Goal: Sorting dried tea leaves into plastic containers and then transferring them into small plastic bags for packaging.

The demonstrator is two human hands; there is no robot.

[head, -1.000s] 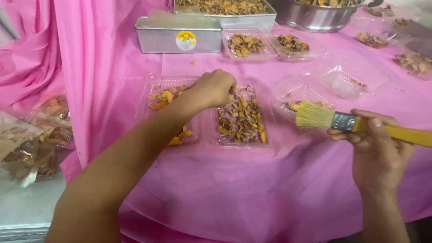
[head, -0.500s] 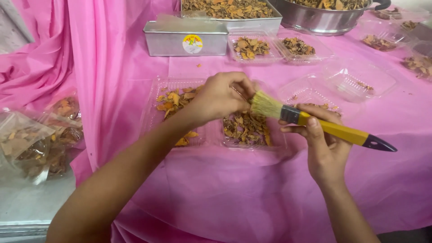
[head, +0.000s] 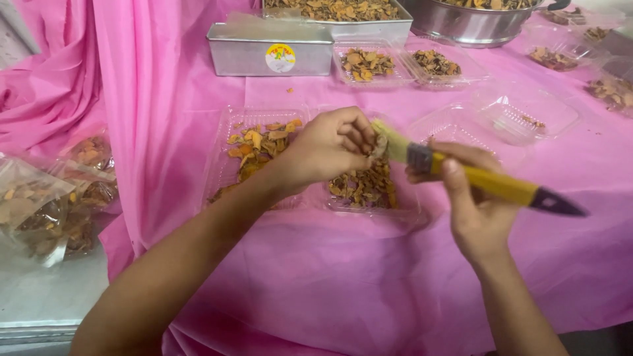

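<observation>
Yellow-handled brush (head: 461, 175) is gripped in right hand (head: 471, 211), bristles pointed left at small dried piece (head: 378, 146) pinched by left hand (head: 326, 148).

Behind the clear tray of orange chips (head: 254, 148), a rectangular metal tin (head: 270, 49) bearing a round yellow-and-white label (head: 280, 58); right of that tray, more clear plastic packs; far to its left, clear bags of dried pieces (head: 39, 207)
</observation>
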